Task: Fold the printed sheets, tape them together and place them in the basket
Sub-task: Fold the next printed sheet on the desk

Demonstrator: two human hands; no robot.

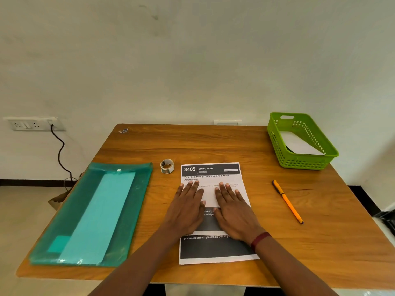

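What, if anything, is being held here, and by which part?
Nothing is gripped. The left hand and right hand lie flat, fingers straight, pressing the middle of the printed sheet onto the table.

Wood-grain tabletop (213, 144) set against a plain off-white wall (192, 60), faintly smudged at 12 o'clock. At 9 o'clock, a wall socket (27, 124) with a black cable (61, 150) hanging towards the dark skirting (32, 182) and pale floor (19, 210). Light soft, even.
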